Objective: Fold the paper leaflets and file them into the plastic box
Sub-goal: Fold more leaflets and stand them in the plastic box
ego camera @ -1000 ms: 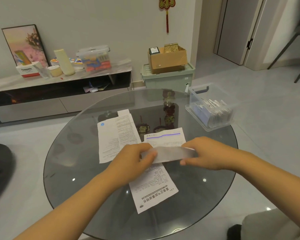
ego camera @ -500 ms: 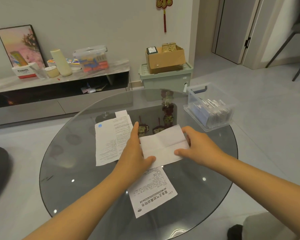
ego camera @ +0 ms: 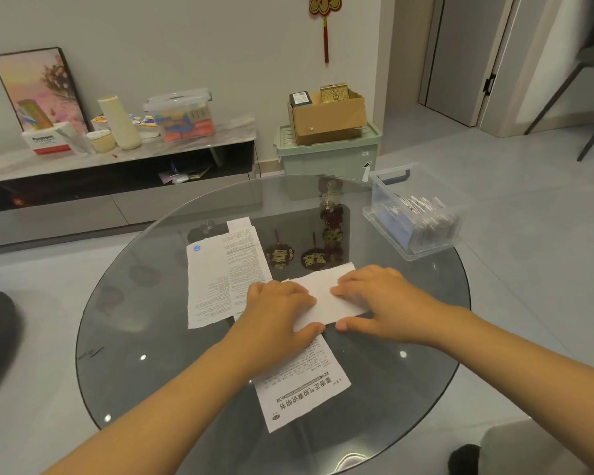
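from the head view, my left hand (ego camera: 275, 313) lies flat with fingers spread on the left end of the folded leaflet (ego camera: 324, 296), and my right hand (ego camera: 378, 301) presses flat on its right end, thumb at the near edge. neither hand pinches anything; both just press the white strip down onto the glass table (ego camera: 144, 337). the folded leaflet sits at the middle of the table, on top of the printed leaflet (ego camera: 300, 389) that sticks out toward me, and just beside the unfolded leaflet (ego camera: 220, 272) on the left.

what could go wrong, as i judge it: the glass is slick and the paper under my strip is loose, so a push along the crease could slide both sheets and leave the fold crooked. if i lift one hand too soon the fold may spring open. dragging the strip away could carry the lower sheet with it toward the table's edge. the plastic box (ego camera: 415, 217) sits at the far right rim, partly over the edge it seems, so a careless shove while filing could tip it.

count: three leaflets on the table, one folded and two still flat; one clear plastic box, already holding a row of folded papers too packed to count; two hands.
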